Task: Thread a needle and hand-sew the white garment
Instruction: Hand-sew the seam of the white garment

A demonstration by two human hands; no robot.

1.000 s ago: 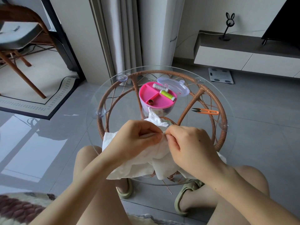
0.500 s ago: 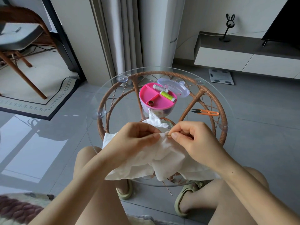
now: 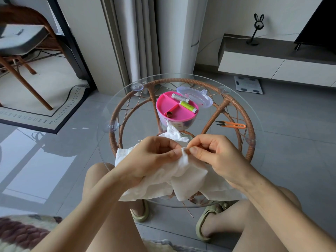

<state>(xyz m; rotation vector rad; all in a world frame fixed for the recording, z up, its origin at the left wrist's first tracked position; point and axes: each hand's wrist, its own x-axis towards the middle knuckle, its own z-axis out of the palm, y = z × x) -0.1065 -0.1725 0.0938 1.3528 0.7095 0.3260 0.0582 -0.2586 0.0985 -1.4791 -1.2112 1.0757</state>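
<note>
The white garment [image 3: 183, 179] looks soft, light and floppy. The left hand [image 3: 154, 157] and right hand [image 3: 218, 155] pinch one little fold, fingertips nearly touching. Holding near the stitch seems best.

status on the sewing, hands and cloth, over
Left hand grips white garment, bunched. Right hand pinches the fold beside it; needle too small to see. Nothing in the way; scissors lie apart.

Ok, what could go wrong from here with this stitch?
Left hand and right hand pinch the same fold of the white garment, fingertips nearly meeting; a needle too fine to see here could prick one. The garment drapes over the near rim of the glass table, so a tug might slide it off.
</note>
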